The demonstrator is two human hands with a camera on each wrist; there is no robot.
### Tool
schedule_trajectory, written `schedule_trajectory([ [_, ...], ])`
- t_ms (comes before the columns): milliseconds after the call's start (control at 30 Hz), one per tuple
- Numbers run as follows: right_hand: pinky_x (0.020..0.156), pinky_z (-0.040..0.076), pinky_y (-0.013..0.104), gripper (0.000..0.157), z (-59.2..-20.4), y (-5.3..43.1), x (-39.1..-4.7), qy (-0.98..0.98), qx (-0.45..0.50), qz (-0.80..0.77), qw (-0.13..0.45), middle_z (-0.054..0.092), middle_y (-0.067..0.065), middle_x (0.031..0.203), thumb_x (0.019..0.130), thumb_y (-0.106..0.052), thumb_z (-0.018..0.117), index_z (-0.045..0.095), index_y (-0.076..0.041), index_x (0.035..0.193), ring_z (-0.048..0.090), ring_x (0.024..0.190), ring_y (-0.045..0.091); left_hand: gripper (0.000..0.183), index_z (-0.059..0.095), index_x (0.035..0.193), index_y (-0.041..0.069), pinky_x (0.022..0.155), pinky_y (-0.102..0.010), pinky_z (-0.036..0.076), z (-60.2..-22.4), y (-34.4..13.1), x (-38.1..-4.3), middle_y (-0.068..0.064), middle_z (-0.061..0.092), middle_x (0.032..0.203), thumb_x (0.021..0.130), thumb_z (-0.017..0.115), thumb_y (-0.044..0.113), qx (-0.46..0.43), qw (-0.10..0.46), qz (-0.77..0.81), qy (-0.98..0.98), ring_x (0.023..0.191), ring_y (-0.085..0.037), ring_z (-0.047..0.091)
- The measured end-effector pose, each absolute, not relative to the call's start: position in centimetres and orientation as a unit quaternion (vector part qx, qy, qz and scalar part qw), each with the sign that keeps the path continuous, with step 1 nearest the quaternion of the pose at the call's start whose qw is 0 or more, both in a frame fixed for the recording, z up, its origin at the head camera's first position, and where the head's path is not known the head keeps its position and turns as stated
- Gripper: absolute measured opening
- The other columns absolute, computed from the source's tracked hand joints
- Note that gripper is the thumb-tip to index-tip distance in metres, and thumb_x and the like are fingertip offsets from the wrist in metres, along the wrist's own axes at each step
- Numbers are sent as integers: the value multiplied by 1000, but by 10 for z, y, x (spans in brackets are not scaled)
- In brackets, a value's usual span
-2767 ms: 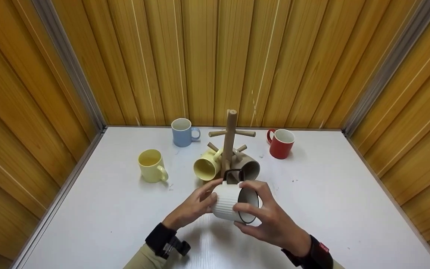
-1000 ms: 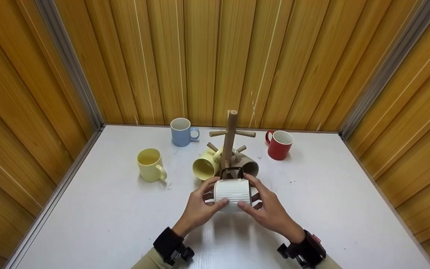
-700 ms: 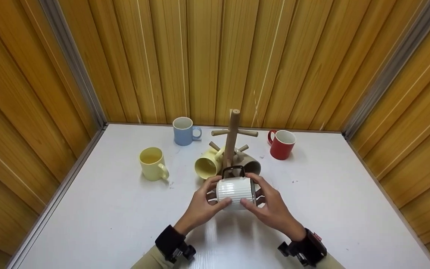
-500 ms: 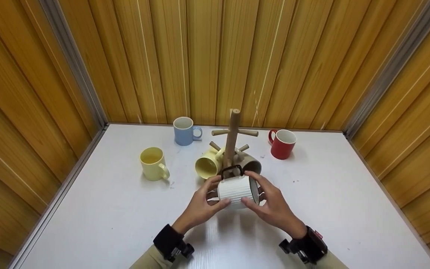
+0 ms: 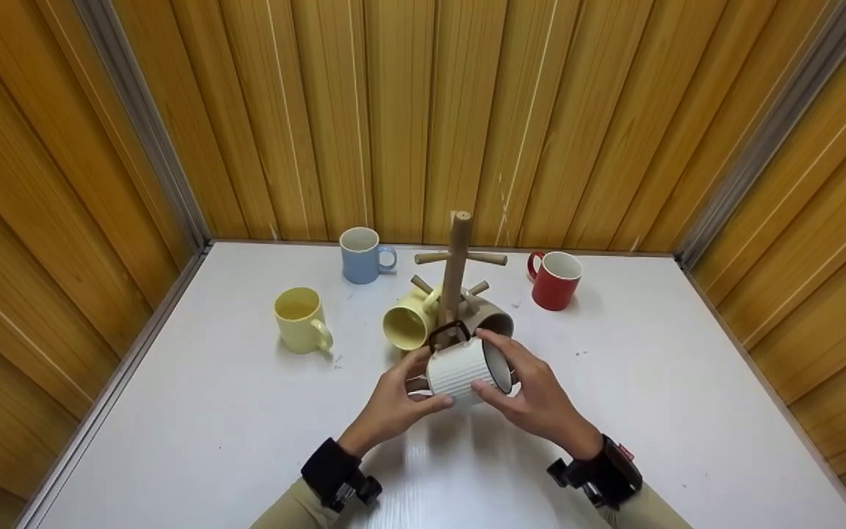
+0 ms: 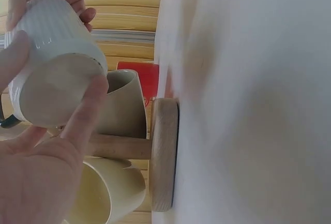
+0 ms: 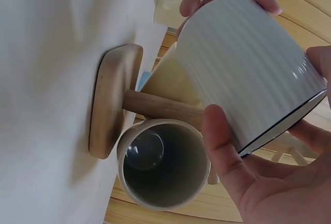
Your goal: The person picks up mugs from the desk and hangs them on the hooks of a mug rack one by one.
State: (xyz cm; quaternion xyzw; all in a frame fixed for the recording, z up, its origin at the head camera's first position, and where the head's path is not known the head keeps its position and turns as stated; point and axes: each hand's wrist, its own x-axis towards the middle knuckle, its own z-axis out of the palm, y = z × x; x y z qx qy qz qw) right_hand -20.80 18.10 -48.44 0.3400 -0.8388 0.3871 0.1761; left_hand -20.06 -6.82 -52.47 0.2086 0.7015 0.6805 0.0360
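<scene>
Both hands hold a white ribbed mug (image 5: 460,371) with a dark rim, lying sideways in the air before a wooden mug tree (image 5: 455,272). My left hand (image 5: 393,397) grips its base end; my right hand (image 5: 537,400) grips the rim end, thumb on the ribbed side. The mug's black handle (image 5: 449,334) points up and away, overlapping the post in the head view. A yellow mug (image 5: 405,327) and a grey-brown mug (image 5: 493,319) hang on the tree's lower pegs. In the right wrist view the grey-brown mug (image 7: 163,164) shows its open mouth.
On the white table (image 5: 195,411) stand another yellow mug (image 5: 299,323) at left, a blue mug (image 5: 359,257) at back left and a red mug (image 5: 557,281) at back right. The tree's upper pegs (image 5: 487,258) carry no mugs. Wood-patterned walls (image 5: 393,125) enclose the table.
The right hand has shifted from the mug's mouth to a grip around its rim end. Most recently the white mug has turned, its handle tilting left and its mouth showing more at right.
</scene>
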Motion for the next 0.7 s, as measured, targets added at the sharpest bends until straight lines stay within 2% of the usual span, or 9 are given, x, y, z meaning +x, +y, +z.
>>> schedule_trajectory([
  [133,101,52,39,69,-482,180,-208,-843,346,368,186,57,-4,145,90,-29,81,51,-17,151,58,126,14,78,44,149,-2,89,-39,60,-526,-67,-201,-25,62,131,85,85,12,209,32,683,699,109,-34,70],
  [333,101,52,45,68,-479,178,-210,-845,342,363,193,56,-5,146,90,-29,81,52,-18,151,57,128,15,75,45,148,-2,88,-38,60,-527,-67,-201,-24,63,130,86,84,12,208,24,678,705,108,-33,70],
  [567,106,49,45,67,-480,176,-211,-846,341,359,198,56,-6,147,91,-28,81,53,-20,150,56,132,15,72,45,148,-1,87,-33,60,-528,-65,-203,-22,65,129,87,83,10,195,29,675,711,108,-32,69],
  [700,106,49,44,65,-483,175,-211,-846,339,362,195,56,-6,148,91,-27,80,54,-15,150,56,132,16,71,45,147,-2,90,-35,59,-530,-65,-203,-21,65,130,87,83,10,196,20,664,721,109,-31,69],
])
